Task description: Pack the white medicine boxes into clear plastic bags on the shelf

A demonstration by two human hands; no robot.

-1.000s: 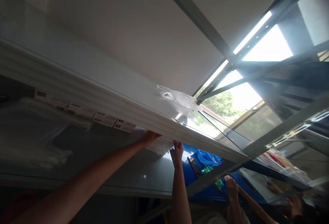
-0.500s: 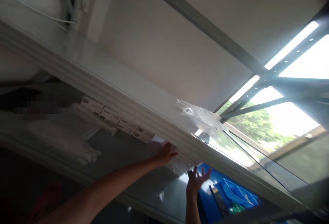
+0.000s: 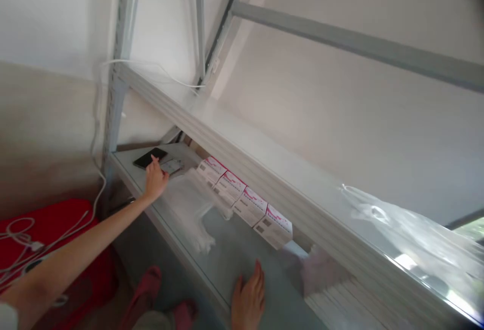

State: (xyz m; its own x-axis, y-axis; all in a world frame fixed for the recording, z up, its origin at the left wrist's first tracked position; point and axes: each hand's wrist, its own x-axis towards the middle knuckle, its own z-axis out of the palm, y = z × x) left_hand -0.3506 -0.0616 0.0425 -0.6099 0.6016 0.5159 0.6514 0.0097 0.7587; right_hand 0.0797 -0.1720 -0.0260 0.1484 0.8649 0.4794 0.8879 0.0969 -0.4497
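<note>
The phone [image 3: 150,158], a flat dark slab, lies near the left end of the lower shelf [image 3: 230,246], just beside a smaller flat thing [image 3: 171,167] too blurred to name. The left hand [image 3: 156,182] is at the phone's near side, index finger and thumb apart, clamped on nothing; whether a fingertip touches the phone, I cannot tell. The right hand [image 3: 248,297] is low over the front of the shelf, empty, its fingers nearly together and the thumb a little off.

A sideways push on the phone could slide it over the shelf's end, since it lies close to the edge. A careless pinch might drag the smaller thing along. The plastic bags [image 3: 189,206] look slippery; a brush from the left wrist could shift them against the boxes [image 3: 245,205].
</note>
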